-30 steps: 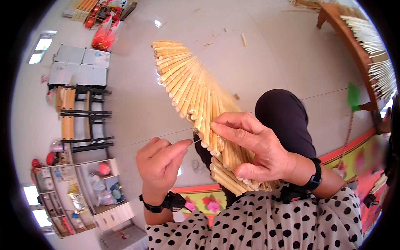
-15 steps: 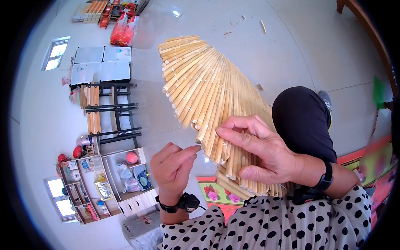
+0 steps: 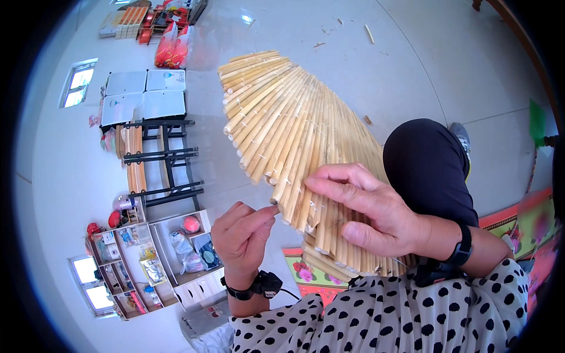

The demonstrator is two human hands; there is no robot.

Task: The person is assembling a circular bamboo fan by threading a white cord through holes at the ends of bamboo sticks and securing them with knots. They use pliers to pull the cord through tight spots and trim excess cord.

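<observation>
A fan-shaped bundle of pale, thin wooden rods (image 3: 306,117), laced with white stitches, spreads from the upper middle down to my lap. My right hand (image 3: 374,215) grips it from above, index finger pressed on the rods and thumb lower down. My left hand (image 3: 241,238) is closed in a pinch at the end of a rod left of center; what is between those fingertips is too small or hidden to make out.
My dark-clad knee (image 3: 426,170) is at right. On the left stand black-legged folded furniture (image 3: 168,156), white cabinets (image 3: 123,106) and a shelf unit (image 3: 176,282). A floral mat (image 3: 494,229), a green object (image 3: 537,120) and wood scraps (image 3: 369,32) lie around.
The view has shifted, moving the surroundings. My left fingertips have moved closer to the rod's end, and the thin strand visible there earlier no longer shows. My right hand keeps its grip.
</observation>
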